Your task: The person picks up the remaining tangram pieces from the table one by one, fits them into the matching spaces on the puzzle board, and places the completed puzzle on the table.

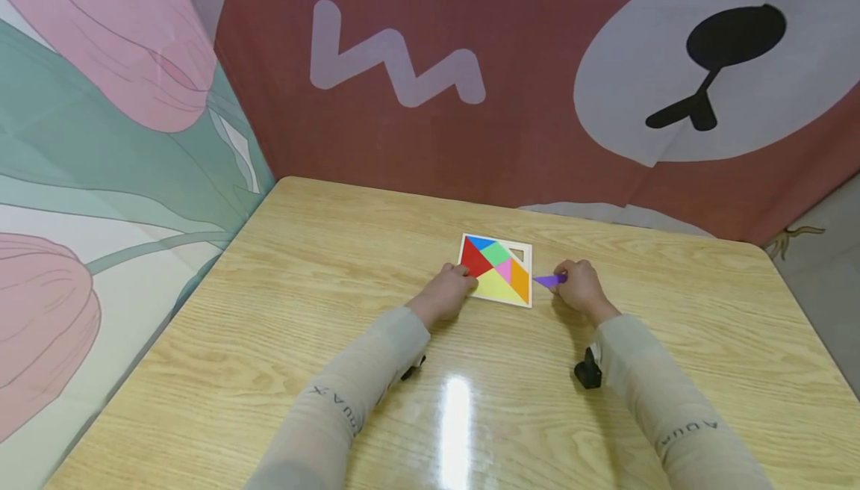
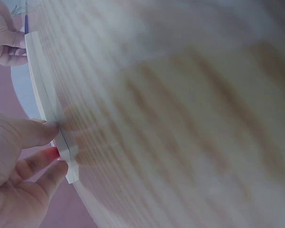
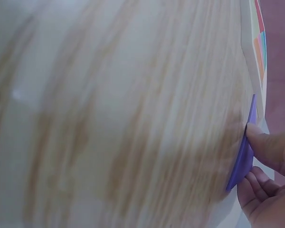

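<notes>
A square tangram board with a white frame lies on the wooden table, filled with red, blue, green, pink, orange and yellow pieces. At its far right corner, a triangular opening shows. My left hand grips the board's near left corner; in the left wrist view its thumb and fingers meet around the frame's edge. Just right of the board, my right hand pinches a purple triangle piece between thumb and fingers. One tip of the triangle points at the board's right edge. Its flat side shows tilted in the right wrist view.
The wood-grain table stretches around the board on all sides. A brown printed cloth hangs behind the far edge, and a flower-patterned cloth lines the left side. A black device sits at the right wrist.
</notes>
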`<state>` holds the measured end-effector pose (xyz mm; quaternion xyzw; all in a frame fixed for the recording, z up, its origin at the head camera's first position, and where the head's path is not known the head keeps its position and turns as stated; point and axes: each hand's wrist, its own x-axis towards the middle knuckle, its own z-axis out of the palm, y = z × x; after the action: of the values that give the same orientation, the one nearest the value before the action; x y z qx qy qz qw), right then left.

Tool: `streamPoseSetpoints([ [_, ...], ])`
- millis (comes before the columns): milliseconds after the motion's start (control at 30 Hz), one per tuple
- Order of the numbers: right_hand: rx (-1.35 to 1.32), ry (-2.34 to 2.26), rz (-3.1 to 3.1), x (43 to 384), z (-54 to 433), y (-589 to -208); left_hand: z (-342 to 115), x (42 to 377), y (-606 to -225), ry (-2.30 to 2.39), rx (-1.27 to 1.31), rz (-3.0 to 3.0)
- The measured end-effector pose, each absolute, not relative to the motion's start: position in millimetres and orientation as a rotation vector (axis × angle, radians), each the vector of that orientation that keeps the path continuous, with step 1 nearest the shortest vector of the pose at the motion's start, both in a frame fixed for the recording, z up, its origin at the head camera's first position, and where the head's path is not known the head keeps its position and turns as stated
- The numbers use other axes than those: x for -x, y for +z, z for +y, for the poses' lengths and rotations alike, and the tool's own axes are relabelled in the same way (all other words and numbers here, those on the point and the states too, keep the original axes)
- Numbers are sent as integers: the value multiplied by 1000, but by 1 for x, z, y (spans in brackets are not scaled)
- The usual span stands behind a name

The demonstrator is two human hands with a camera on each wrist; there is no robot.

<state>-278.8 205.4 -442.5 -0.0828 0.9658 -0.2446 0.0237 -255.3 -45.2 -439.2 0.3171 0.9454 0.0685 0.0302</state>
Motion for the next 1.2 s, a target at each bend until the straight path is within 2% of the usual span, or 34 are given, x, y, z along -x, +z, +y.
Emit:
streamPoseSetpoints([
  [1200,379,-827,2982,281,215,-440,-44,255,-441,206,-999,2931],
])
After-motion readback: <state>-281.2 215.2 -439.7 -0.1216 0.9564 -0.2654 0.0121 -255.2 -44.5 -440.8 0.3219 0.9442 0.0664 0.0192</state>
